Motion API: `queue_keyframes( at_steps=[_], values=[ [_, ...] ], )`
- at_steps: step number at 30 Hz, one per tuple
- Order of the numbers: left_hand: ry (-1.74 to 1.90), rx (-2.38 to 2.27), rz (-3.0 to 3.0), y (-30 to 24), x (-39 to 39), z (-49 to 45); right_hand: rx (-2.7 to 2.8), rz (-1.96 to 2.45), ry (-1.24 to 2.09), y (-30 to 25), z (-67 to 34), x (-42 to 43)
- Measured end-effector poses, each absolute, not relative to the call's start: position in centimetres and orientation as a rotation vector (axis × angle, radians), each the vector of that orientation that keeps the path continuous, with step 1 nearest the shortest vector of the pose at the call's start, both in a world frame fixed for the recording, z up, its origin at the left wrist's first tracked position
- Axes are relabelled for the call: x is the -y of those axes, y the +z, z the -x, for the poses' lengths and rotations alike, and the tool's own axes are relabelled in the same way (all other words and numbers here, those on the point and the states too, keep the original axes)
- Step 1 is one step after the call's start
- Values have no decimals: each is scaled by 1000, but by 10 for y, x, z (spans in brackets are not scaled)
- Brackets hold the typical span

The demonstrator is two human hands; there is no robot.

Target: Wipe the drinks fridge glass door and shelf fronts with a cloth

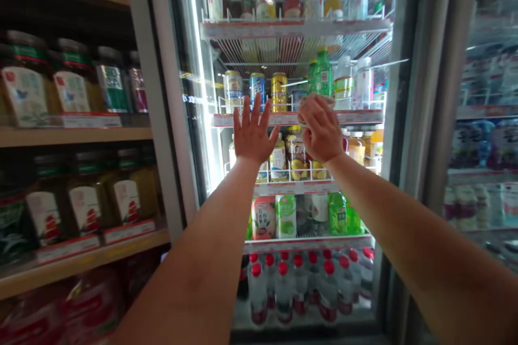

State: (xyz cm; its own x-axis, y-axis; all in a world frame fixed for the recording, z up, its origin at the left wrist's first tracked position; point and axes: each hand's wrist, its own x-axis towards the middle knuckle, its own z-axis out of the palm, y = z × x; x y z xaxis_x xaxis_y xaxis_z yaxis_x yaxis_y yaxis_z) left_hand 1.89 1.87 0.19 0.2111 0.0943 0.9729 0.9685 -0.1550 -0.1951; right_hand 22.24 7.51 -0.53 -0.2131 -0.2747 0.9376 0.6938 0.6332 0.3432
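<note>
My left hand (256,132) is raised with its fingers spread, palm toward the glass door (190,135) of a lit drinks fridge. Whether the palm touches the glass I cannot tell. To its right, my right hand (321,126) is closed, fingers bent and together. A thin pale edge shows beside the fingers, but what it belongs to is mostly hidden. Behind the hands, a blue can (257,89) and a gold can (279,91) stand on a shelf, with green bottles (324,73) near the right hand. Faint reflections lie on the glass.
Wooden shelves (76,137) with dark-capped bottles (73,78) stand on the left. Red-capped bottles (283,285) fill the fridge bottom. A metal door frame (435,86) runs up the right side, beside another fridge section holding drinks (469,145).
</note>
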Motion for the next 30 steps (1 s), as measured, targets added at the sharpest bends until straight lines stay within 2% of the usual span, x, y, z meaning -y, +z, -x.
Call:
queue_keyframes(
  at_steps=[3,8,13,18,23,28,30],
  values=[
    [-1124,1067,1510,2,-19,-19,1745,309,-1008,-8,-222,-73],
    [-1123,1087,1529,2,-17,-20,1300,460,-828,-10,-222,-77],
    [-1155,1068,1559,3,-16,-20,1782,318,-1020,-14,-222,-71],
    [-1156,1054,1540,2,-16,-20,1435,460,-804,-16,-221,-71],
    [-1154,1050,1533,2,-16,-20,1772,278,-998,-19,-222,-71],
    [-1126,1029,1481,2,-19,-18,1380,419,-854,-20,-221,-73],
    [-1116,1031,1473,2,-19,-18,1396,422,-842,-22,-222,-72]
  ],
)
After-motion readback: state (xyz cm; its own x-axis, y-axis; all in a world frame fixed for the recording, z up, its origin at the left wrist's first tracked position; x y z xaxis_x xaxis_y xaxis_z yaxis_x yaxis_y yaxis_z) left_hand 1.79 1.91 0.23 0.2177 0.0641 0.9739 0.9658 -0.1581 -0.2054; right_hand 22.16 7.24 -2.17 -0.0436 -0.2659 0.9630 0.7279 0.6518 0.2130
